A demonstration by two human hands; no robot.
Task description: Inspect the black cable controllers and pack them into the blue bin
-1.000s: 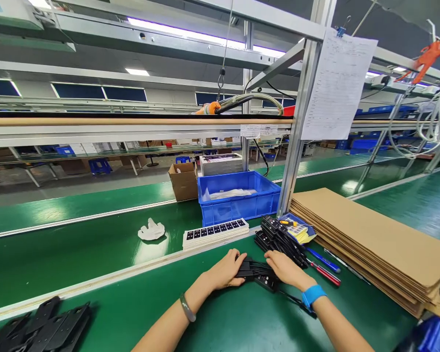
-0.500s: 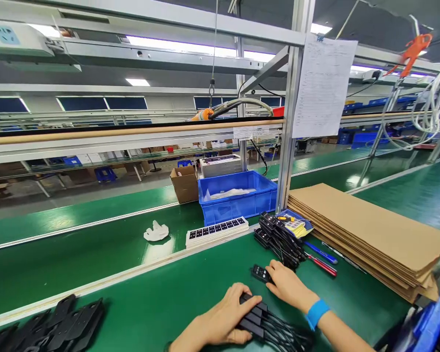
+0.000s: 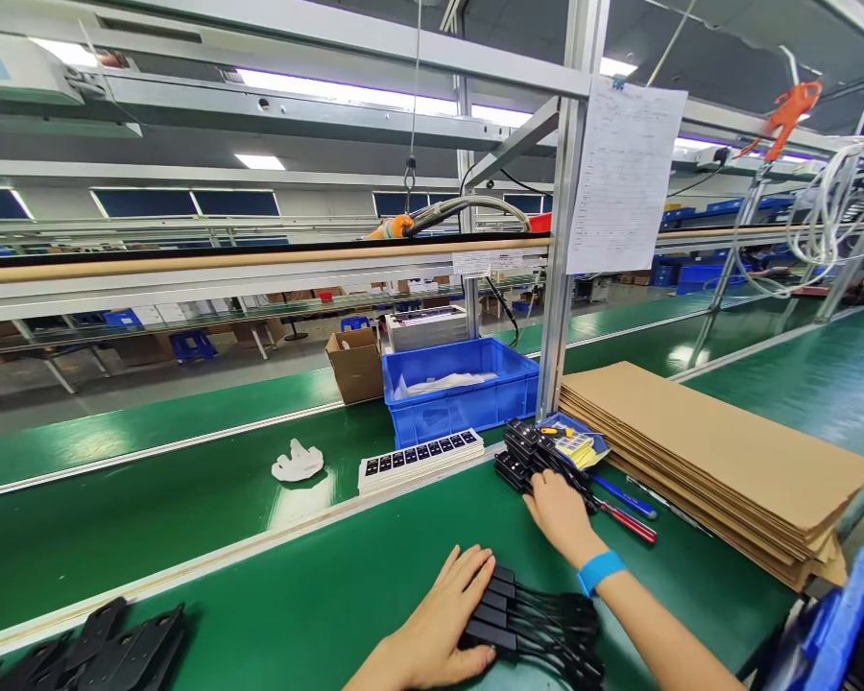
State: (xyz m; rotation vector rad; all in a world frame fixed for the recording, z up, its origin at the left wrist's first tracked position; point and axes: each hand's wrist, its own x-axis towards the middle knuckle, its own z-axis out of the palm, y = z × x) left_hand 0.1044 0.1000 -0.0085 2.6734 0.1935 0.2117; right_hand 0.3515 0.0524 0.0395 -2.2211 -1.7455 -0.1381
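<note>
My left hand (image 3: 446, 614) lies with fingers stretched out against the ends of a row of small black boxes (image 3: 496, 609). Black cables (image 3: 558, 624) run from these boxes to the right. Farther forward, my right hand (image 3: 558, 509), with a blue band at its wrist, is at the near side of a pile of black button boxes with cables (image 3: 522, 446). Its fingers are bent down close together among the cables, and their tips and anything in them are hidden.
Beside the pile lie a red screwdriver (image 3: 626, 523), a blue tool (image 3: 626, 494) and a blue tray (image 3: 587, 432). Cardboard sheets (image 3: 720, 441) are stacked right. Ahead are label sheets (image 3: 421, 456), a blue bin (image 3: 461, 408) and a metal post (image 3: 558, 317). Flat black parts (image 3: 122, 643) lie left.
My right hand has moved forward to the pile, and the button box it held no longer shows apart. My left hand has flattened and straightened its fingers along the row of boxes.
</note>
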